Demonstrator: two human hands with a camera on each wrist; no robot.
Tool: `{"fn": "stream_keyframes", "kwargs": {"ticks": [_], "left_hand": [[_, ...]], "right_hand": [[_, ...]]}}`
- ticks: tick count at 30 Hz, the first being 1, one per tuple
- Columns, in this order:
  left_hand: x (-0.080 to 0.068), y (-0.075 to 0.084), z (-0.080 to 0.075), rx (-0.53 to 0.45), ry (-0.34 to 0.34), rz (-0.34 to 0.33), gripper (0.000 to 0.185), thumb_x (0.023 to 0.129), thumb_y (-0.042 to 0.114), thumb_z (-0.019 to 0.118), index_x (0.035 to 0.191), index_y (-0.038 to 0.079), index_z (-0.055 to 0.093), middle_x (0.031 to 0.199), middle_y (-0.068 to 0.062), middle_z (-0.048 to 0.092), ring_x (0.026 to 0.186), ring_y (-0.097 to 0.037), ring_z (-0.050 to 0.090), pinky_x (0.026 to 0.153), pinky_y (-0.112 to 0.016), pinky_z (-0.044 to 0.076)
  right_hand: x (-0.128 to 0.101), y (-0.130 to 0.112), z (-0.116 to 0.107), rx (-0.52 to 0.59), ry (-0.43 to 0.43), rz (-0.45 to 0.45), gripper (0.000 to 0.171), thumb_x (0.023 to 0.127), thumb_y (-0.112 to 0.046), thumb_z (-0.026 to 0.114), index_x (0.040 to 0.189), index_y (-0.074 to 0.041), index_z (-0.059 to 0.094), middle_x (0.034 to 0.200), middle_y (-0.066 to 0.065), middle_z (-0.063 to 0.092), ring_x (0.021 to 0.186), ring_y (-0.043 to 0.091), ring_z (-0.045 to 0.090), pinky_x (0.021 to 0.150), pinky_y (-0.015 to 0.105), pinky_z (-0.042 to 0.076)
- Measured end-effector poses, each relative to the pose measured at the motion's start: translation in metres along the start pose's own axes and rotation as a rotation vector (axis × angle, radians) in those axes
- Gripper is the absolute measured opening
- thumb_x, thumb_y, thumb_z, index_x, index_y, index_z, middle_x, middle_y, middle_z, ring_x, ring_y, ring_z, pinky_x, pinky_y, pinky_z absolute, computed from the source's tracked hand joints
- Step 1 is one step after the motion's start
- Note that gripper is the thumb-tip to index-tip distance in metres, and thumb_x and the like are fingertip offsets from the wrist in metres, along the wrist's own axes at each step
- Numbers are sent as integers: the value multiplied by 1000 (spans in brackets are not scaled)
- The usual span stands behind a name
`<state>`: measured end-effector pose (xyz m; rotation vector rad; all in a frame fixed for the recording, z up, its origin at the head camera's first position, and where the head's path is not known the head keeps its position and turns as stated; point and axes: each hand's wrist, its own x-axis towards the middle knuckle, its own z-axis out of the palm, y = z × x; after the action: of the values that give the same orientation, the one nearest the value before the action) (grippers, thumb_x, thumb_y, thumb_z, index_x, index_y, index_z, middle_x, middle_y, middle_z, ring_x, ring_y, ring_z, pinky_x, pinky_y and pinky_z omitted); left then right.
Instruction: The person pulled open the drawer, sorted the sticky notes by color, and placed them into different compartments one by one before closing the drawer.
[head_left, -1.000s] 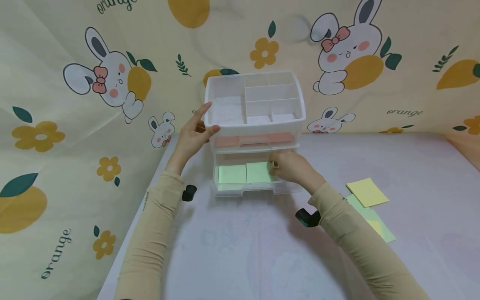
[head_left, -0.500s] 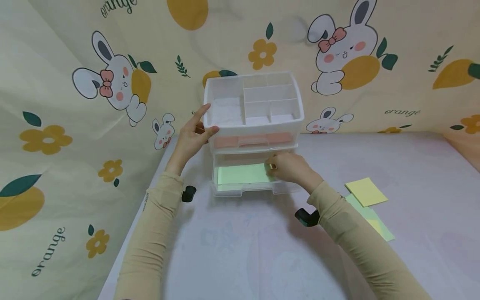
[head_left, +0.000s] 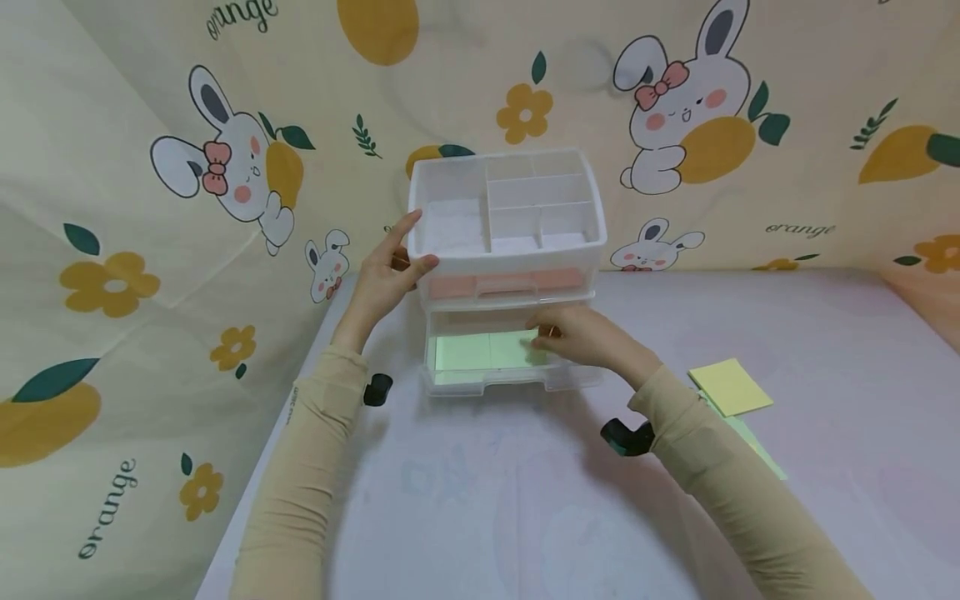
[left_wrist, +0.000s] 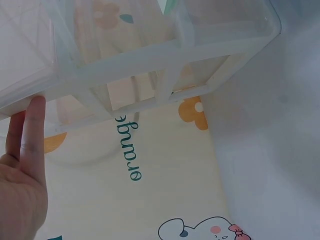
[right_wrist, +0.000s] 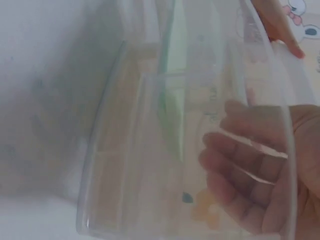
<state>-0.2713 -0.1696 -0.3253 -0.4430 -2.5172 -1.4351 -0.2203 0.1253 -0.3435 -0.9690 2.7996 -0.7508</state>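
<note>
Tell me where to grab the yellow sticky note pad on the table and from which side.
Take the yellow pad by its two opposite side edges, coming straight down from above. It lies flat on the table, partly overlapping a pale green sheet, with open space around it, so pinching the thin edges looks easier than sliding fingers underneath.

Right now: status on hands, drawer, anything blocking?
Left hand grips organizer top-left corner. Right hand in open bottom drawer, on green notes. Yellow pad lies apart; nothing blocking.
</note>
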Motion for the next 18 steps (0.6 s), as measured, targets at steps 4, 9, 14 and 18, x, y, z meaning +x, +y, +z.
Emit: {"fn": "stream_keyframes", "kwargs": {"ticks": [4, 9, 14, 18], "left_hand": [[0, 0, 0, 1, 5, 4, 65, 82, 49, 64, 138, 51, 32, 92, -9, 54, 79, -19, 56, 67, -26, 53], [0, 1, 0, 7, 3, -10, 65, 82, 48, 64, 139, 49, 32, 93, -10, 54, 81, -20, 56, 68, -26, 53], [1, 0, 0, 18, 0, -18, 65, 82, 49, 63, 139, 51, 30, 95, -11, 54, 83, -20, 56, 69, -26, 54], [2, 0, 0, 22, 1, -15, 64, 82, 51, 63, 137, 54, 30, 94, -10, 55, 82, -20, 57, 68, -26, 54]], "right_hand": [[-8, 1, -8, 80, 2, -8, 29, 89, -17, 63, 115, -5, 64, 91, 5, 68, 82, 16, 61, 69, 29, 50], [-20, 5, -20, 128, 38, 33, 28, 90, -23, 62, 116, -12, 65, 93, 1, 69, 84, 14, 61, 74, 30, 50], [-36, 14, -34, 136, 76, 83, 28, 91, -30, 60, 116, -17, 64, 97, -1, 68, 86, 13, 60, 77, 30, 50], [-51, 26, -43, 135, 100, 107, 28, 92, -32, 59, 115, -18, 65, 97, -1, 68, 86, 10, 60, 77, 26, 49]]}}
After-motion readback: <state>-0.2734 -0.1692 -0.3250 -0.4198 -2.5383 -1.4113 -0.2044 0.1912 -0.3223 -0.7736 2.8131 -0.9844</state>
